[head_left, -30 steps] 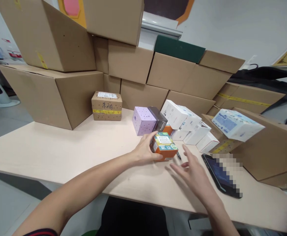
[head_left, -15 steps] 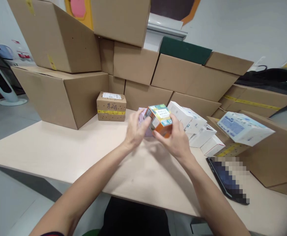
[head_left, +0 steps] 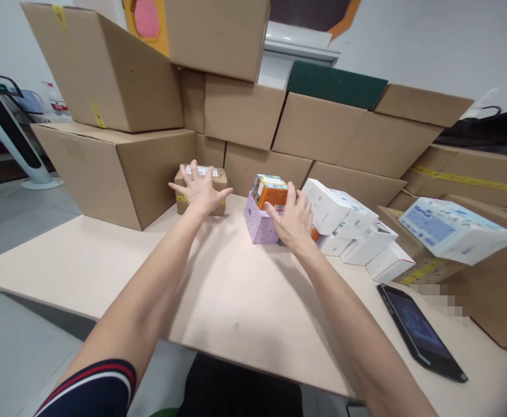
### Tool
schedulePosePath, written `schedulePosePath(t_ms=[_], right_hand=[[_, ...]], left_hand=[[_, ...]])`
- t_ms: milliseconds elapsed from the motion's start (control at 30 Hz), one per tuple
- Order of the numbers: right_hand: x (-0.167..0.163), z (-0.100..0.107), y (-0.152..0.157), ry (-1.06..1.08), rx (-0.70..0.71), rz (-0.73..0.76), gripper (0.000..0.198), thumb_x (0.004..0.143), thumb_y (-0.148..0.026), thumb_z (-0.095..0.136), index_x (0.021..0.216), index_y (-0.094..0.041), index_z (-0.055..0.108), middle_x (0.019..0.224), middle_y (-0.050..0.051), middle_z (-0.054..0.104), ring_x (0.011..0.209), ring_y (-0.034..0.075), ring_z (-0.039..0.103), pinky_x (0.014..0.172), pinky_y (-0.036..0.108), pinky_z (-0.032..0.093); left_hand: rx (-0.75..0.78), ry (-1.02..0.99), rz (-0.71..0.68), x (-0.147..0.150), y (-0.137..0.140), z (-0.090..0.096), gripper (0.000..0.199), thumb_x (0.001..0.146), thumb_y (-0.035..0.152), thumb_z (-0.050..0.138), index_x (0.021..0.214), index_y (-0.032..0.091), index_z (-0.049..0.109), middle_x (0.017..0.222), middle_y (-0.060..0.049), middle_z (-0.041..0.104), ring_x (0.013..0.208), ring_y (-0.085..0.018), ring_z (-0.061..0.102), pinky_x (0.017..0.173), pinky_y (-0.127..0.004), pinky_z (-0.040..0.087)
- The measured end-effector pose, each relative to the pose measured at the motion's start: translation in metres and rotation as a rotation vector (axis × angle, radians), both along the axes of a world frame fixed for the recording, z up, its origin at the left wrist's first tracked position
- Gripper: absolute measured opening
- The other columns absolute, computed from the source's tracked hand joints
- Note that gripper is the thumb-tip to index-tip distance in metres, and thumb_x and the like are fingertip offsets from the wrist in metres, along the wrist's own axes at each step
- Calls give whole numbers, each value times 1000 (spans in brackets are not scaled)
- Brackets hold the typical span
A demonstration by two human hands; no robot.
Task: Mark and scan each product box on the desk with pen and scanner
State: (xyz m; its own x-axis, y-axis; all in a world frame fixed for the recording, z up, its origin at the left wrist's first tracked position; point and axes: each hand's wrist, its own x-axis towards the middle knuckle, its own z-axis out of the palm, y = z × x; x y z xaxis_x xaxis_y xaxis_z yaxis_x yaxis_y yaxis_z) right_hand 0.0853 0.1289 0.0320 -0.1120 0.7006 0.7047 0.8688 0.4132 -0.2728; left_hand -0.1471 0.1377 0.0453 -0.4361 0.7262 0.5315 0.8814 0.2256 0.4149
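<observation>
An orange box with a colourful top [head_left: 273,194] rests on a purple speckled box [head_left: 260,223]. My right hand [head_left: 296,219] is at its right front corner, thumb and fingers apart; whether they touch it I cannot tell. Part of another orange item [head_left: 315,234] shows behind that hand. Over at the left, my left hand [head_left: 200,190] spreads its fingers in front of a small brown carton [head_left: 214,208] with yellow tape, covering much of it. Contact with the carton cannot be made out, and nothing is held in this hand.
Several white boxes [head_left: 325,209] stand right of the purple box. A tablet-like device [head_left: 421,330] lies at the right of the table [head_left: 231,295]. Large cardboard boxes [head_left: 155,179] line the back and left. A blue-white Manhua-like pack [head_left: 457,229] sits on boxes at the right.
The orange box went from between both hands onto the purple box. My left hand let go and moved left to the small carton. My right hand opened and stays near the orange box.
</observation>
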Motion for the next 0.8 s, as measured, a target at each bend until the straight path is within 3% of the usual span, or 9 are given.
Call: schedulePosePath(t_ms=[133, 333, 433, 533, 667, 733, 800], right_hand=[[25, -18, -41, -35, 101, 215, 58, 97, -48, 45, 145, -16, 42, 136, 20, 50, 129, 31, 47, 107, 49, 41], [46, -48, -71, 20, -2, 322, 44, 98, -43, 47, 133, -17, 54, 122, 17, 60, 115, 27, 58, 99, 45, 49], [42, -54, -68, 124, -128, 384, 36, 98, -44, 45, 117, -18, 62, 112, 14, 64, 101, 24, 63, 90, 41, 53], [34, -57, -67, 217, -281, 481, 35, 98, -46, 45, 107, -20, 66, 107, 11, 67, 94, 22, 65, 86, 37, 54], [24, -57, -71, 323, -457, 546, 53, 96, -55, 45, 133, -19, 57, 128, 15, 63, 104, 24, 65, 92, 41, 53], [20, -57, -72, 362, -535, 564, 65, 95, -60, 46, 145, -19, 47, 142, 18, 54, 112, 25, 63, 96, 44, 52], [16, -59, -73, 372, -607, 594, 73, 93, -64, 47, 151, -20, 39, 150, 19, 47, 119, 27, 61, 101, 46, 49]], left_hand=[[-67, -16, 6, -9, 19, -4, 73, 76, 70, 65, 134, 27, 56, 163, -16, 20, 149, -50, 1, 105, -84, 5], [1, -27, -48, -9, 10, -14, 66, 77, 61, 67, 133, 27, 58, 154, -17, 36, 143, -50, 14, 105, -83, 7], [66, 15, -96, -2, -23, -18, 64, 74, 59, 71, 130, 31, 60, 151, -14, 40, 141, -49, 20, 108, -78, 13], [107, 70, -193, 8, -73, -27, 66, 73, 59, 74, 132, 34, 58, 151, -11, 39, 137, -48, 26, 107, -72, 22], [133, 101, -275, 12, -134, -41, 55, 73, 55, 75, 122, 34, 63, 149, -10, 42, 139, -44, 30, 111, -66, 23], [283, -58, -228, 6, -148, -46, 68, 70, 55, 77, 130, 30, 56, 149, -12, 41, 140, -40, 32, 115, -59, 26], [347, -368, -243, -2, -151, -50, 79, 71, 60, 74, 137, 26, 49, 147, -14, 44, 137, -36, 39, 112, -53, 35]])
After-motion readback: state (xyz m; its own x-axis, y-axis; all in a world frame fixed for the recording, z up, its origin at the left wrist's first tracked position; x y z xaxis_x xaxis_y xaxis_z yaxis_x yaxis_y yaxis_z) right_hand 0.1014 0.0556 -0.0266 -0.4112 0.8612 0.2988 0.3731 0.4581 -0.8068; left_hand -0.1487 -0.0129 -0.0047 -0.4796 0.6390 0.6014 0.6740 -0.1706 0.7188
